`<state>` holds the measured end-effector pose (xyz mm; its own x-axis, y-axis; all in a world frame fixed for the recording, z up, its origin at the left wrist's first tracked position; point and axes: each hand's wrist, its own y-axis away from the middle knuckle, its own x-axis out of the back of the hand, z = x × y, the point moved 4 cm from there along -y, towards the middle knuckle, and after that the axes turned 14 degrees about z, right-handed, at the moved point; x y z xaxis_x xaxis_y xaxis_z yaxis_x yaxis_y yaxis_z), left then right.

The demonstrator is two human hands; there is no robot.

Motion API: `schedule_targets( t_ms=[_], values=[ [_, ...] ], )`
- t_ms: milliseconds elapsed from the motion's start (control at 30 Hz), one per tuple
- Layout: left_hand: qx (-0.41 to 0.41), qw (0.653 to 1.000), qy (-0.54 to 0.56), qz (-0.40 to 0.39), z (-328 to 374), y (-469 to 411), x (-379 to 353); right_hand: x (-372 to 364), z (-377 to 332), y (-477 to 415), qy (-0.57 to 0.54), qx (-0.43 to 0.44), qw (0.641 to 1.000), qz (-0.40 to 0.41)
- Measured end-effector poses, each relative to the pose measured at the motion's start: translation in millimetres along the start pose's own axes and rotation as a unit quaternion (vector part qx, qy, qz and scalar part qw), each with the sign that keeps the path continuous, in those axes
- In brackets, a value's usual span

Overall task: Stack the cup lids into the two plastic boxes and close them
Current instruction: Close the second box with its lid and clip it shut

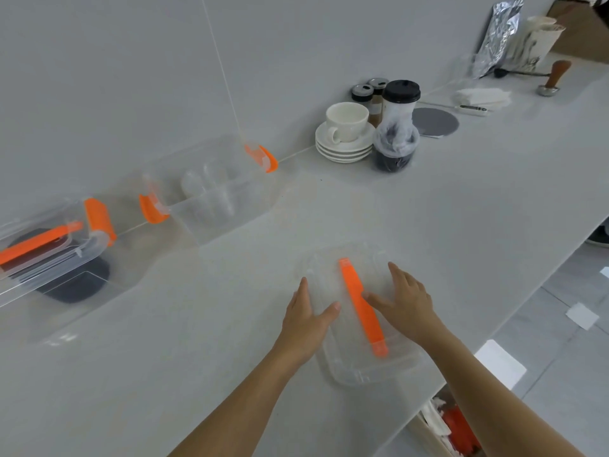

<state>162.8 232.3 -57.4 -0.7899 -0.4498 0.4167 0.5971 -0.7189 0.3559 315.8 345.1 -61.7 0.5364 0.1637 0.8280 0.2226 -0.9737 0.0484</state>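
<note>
Head view: a clear box lid (364, 369) with an orange handle (361, 306) along its middle lies flat on the white surface (230, 324), near the front edge. Both hands lie on it, one on each side of the handle. The left hand (304, 319) sits at the lid's left edge with its fingers straight and pointing away from the person, and its thumb lies across the clear plastic towards the handle. The right hand (405, 305) rests on the right half with its fingers spread and relaxed, and its thumb tip is just beside the handle. Neither hand is curled round anything.

Further back, against the wall, stands an uncovered clear box (230, 219) with an orange latch (262, 157) hanging at each end. Inside it are clear cup lids (204, 184), which appear to stand on edge in a row, though the transparent plastic makes this hard to read. At the far left a second clear box (19, 291) has its own orange-handled cover (36, 242) on top, and black cup lids (79, 282) show through its wall. I cannot tell whether its latch is fastened.

To the right along the wall are a white cup (346, 122) on a stack of saucers (344, 148), a paper cup with a black lid (400, 94), a clear cup of dark contents (393, 153), a grey disc (435, 122), a foil bag (499, 37) and a wooden-handled tamper (553, 77).
</note>
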Motion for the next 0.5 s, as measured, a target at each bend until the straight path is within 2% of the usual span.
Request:
schedule_targets(
  t_ms=[167, 333, 500],
  values=[
    [0.028, 0.997, 0.065, 0.014, 1.6, -1.4, 4.7, 3.3, -15.1, -1.3, -0.094, -0.019, 0.995, -0.008],
    [-0.038, 0.989, 0.082, 0.114, 11.9, -1.9, 25.2, 9.1, -38.3, -6.0, -0.187, -0.043, 0.981, -0.026],
    [-0.022, 0.970, 0.171, 0.173, 15.0, -5.2, 53.8, 18.5, -62.0, -13.7, -0.275, -0.050, 0.960, -0.016]
  ],
)
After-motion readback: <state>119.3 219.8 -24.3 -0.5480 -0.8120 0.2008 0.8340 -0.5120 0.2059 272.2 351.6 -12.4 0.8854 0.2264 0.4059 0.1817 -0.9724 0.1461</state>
